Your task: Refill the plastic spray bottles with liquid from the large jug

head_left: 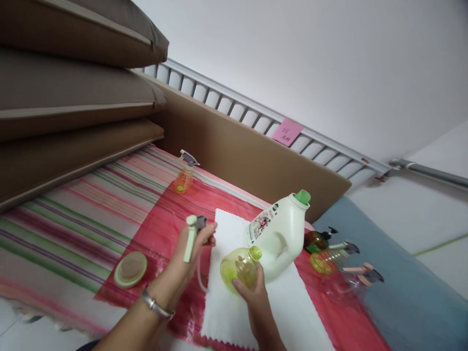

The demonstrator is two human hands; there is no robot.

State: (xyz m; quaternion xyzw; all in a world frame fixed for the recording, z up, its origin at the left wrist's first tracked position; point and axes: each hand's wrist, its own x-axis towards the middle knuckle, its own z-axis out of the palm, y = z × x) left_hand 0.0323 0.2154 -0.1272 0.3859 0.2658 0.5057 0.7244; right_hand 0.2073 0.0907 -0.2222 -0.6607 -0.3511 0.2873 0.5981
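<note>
My left hand is closed around a pale green and grey spray nozzle, its thin clear dip tube hanging down beside the wrist. In my right hand is a translucent yellow-green bottle, tilted, its threaded neck uncovered. Beneath the bottle lies a white cloth with zigzag edges. Just beyond my right hand stands a large white jug with a green opening and a printed label.
An orange spray bottle stands at the back left. A round lid lies at left on the striped cloth. At right are a dark pump bottle, a yellow spray bottle and a pink-nozzled one. Brown cushions are stacked left.
</note>
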